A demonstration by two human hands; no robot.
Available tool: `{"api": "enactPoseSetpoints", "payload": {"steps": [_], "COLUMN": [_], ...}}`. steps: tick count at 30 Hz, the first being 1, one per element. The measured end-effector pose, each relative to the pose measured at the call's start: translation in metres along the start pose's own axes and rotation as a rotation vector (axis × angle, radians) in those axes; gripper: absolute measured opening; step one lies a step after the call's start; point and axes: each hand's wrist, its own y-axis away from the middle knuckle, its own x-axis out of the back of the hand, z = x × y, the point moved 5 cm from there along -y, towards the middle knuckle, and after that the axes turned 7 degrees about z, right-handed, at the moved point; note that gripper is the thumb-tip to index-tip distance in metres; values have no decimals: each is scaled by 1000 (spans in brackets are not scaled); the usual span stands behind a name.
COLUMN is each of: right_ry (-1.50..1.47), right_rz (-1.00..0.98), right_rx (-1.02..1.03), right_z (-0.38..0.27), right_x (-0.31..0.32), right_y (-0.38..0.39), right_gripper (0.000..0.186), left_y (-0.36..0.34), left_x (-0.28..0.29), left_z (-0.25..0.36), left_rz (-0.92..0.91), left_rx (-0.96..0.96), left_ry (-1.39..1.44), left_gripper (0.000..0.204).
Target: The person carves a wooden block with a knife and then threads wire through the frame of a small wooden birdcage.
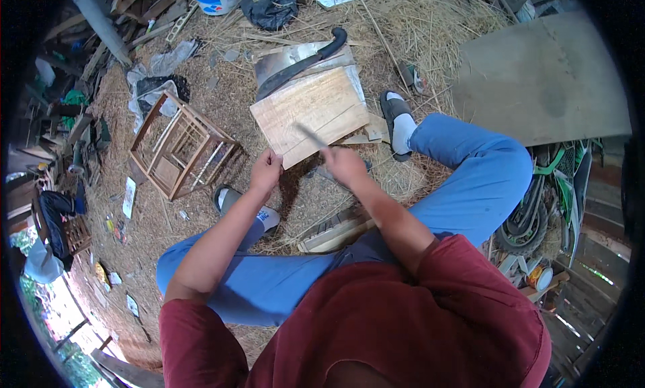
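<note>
My right hand (344,165) grips a small knife (310,137) whose thin blade points up and left over a pale wooden board (322,106) lying on the straw. My left hand (267,169) is curled closed just left of the board's near corner, a short gap from the right hand; I can make out nothing in it. A big curved chopping blade with a black handle (302,62) rests on the far end of the board. I sit low with both knees spread, in blue trousers and sandals.
A small open wooden cage frame (181,146) stands to the left on the straw-covered ground (222,96). A flat grey board (544,79) lies at the right, with a green motorbike (557,193) below it. Wood offcuts (336,232) lie between my legs. Bags, a bucket and scrap are at the back.
</note>
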Motion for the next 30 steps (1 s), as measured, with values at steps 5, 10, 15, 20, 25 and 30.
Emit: {"api": "enactPoseSetpoints", "payload": {"steps": [5, 10, 15, 20, 25, 30], "right_ry": [-153, -75, -230, -137, -150, -75], "right_rz": [118, -93, 85, -82, 136, -2], "right_rx": [-142, -22, -239, 34, -138, 30], "right_z": [25, -10, 43, -9, 48, 4], "right_x": [3, -4, 8, -5, 22, -10], "right_y": [-9, 8, -19, 9, -27, 4], "right_gripper": [60, 56, 59, 60, 57, 59], "left_y": [0, 3, 4, 1, -1, -6], "left_x": [1, 3, 1, 5, 2, 7], "left_z": [3, 7, 15, 14, 10, -2], "left_rz": [-63, -43, -71, -87, -98, -114], "left_rx": [72, 96, 68, 134, 124, 181], "left_ry": [8, 11, -44, -59, -32, -5], "left_gripper": [24, 23, 22, 23, 24, 20]}}
